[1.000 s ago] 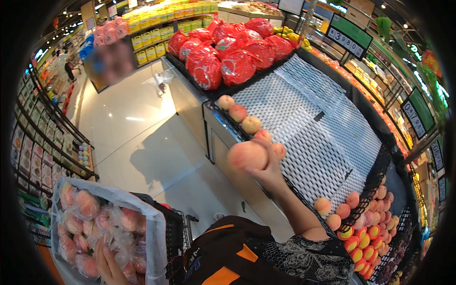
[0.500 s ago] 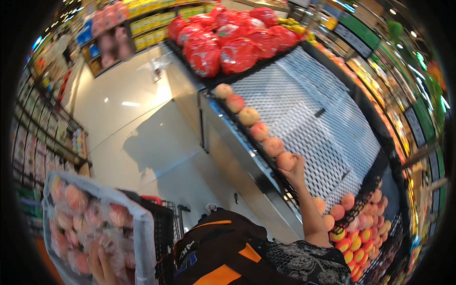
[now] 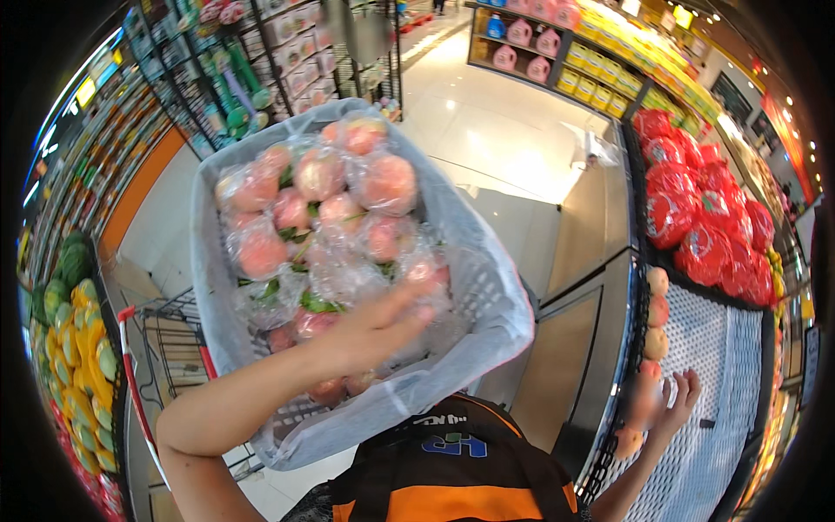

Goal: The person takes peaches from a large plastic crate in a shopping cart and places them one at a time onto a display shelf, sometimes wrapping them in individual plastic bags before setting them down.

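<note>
A crate (image 3: 513,335) lined with pale blue-white sheeting sits on a shopping cart to my left, filled with pink peaches (image 3: 319,174) in clear plastic wrap, some with green leaves. My left hand (image 3: 383,329) reaches across it, fingers stretched over the wrapped peaches on the crate's right side; motion smears it a little. On my right, a single row of unwrapped peaches (image 3: 656,343) runs along the stand's near edge. My right hand (image 3: 677,407) is beside the row's lower end, fingers apart, with nothing visible in it.
White netted padding (image 3: 709,357) covers the display stand (image 3: 600,348). Red-wrapped bundles (image 3: 709,209) are piled at its far end. The cart (image 3: 165,339) stands under the crate. Yellow and green produce (image 3: 83,357) is at far left; shelves of bottles (image 3: 522,35) stand behind.
The view has swung left, bringing the crate to the middle. My right hand has come off the peach at the row's end. My left hand has shifted across the wrapped peaches.
</note>
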Motion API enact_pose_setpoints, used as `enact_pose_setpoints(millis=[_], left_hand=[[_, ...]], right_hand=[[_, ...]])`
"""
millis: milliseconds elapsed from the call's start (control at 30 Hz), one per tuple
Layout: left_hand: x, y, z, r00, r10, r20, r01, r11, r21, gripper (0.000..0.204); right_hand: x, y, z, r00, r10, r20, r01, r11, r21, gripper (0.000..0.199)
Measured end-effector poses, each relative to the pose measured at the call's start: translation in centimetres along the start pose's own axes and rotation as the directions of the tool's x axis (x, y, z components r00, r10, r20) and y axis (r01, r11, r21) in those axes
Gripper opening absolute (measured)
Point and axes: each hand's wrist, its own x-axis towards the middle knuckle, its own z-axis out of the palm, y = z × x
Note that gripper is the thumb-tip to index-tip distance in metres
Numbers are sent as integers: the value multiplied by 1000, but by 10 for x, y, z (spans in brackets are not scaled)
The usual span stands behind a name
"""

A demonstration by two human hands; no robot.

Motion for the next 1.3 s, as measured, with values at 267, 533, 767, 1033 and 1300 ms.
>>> enact_pose_setpoints(millis=[267,533,767,1033,1300], left_hand=[[30,-66,31,779,-318,541,-15,852,523,41],[26,-34,36,850,-11,526,-489,353,797,32],[32,-6,-11,944,257,206,-327,647,689,27],[31,-16,-11,971,2,-240,165,723,671,24],[47,-47,-24,978,13,-209,131,738,661,61]], right_hand=[[139,-234,12,786,-613,82,313,508,802,20],[134,-366,107,124,-976,177,760,208,616,25],[154,-382,130,223,-966,134,630,248,736,18],[175,-405,86,469,-851,237,164,348,923,13],[165,-410,66,581,-795,-172,551,229,803,18]])
